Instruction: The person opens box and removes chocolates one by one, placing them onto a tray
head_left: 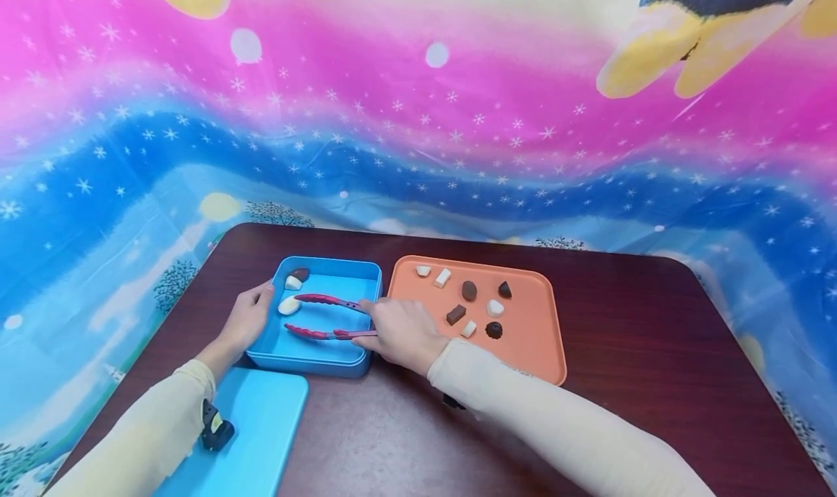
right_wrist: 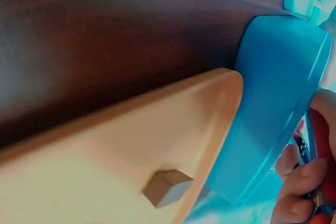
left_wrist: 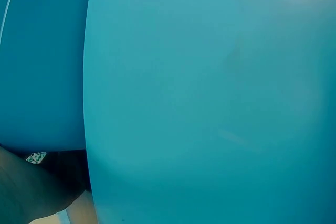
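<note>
In the head view my right hand (head_left: pixel 405 330) grips red-tipped tongs (head_left: pixel 317 333) over the blue box (head_left: pixel 314 365). The two tong arms stand apart, and the upper tip is beside a white egg-shaped piece (head_left: pixel 288 306) in the box's left part. Behind that piece lie a white chunk (head_left: pixel 293 283) and a brown oval piece (head_left: pixel 301 273). My left hand (head_left: pixel 247 319) rests against the box's left wall, its fingertips at the rim. Curled fingers (right_wrist: pixel 294 192) round the tongs show in the right wrist view. Little of the left hand (left_wrist: pixel 23 192) appears in its wrist view.
Right of the box, an orange tray (head_left: pixel 523 355) carries several brown and white pieces, among them a brown block (head_left: pixel 455 314) and a dark cone (head_left: pixel 504 290). A flat light-blue lid (head_left: pixel 268 417) lies before the box, under my left forearm. The table (head_left: pixel 641 352) is dark wood.
</note>
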A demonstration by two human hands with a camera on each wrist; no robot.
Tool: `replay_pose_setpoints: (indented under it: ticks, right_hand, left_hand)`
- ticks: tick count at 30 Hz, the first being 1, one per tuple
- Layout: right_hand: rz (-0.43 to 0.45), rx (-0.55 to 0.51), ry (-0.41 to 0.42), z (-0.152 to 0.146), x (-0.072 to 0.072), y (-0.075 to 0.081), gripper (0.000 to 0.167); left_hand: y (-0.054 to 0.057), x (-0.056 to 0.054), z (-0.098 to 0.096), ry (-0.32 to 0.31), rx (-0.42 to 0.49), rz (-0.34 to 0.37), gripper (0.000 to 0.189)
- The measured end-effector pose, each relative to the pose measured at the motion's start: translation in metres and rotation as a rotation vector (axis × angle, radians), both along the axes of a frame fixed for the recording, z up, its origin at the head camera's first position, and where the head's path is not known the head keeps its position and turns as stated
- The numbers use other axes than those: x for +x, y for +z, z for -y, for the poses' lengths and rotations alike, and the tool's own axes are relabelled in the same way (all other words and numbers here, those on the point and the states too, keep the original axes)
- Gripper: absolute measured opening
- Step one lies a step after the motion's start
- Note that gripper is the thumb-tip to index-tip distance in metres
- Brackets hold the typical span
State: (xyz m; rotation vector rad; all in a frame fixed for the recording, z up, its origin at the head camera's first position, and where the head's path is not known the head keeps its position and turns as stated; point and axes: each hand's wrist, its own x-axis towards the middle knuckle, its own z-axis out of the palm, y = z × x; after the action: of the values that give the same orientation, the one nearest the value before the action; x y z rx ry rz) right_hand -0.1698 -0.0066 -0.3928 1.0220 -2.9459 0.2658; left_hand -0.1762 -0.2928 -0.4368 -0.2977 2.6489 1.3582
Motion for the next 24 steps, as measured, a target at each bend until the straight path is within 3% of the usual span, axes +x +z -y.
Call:
replay_pose_setpoints:
  ticks: [7,15,24]
  right_hand:
    - [-0.166,0.079,0.041,0.011,0.001,-0.004,0.049]
    - [-0.135,0.076,-0.001,0.018,-0.003,-0.006,0.041]
    - [-0.169,0.091,0.013,0.016,-0.002,-0.009,0.041]
  left_hand:
    - [-0.002,0.000,0.001,-0.001,-0.019,0.003,0.064]
    - [-0.002,0.000,0.000,0.000,-0.007,0.001,0.064]
    - [-0.003,0.000,0.002,-0.002,0.001,-0.003,0.064]
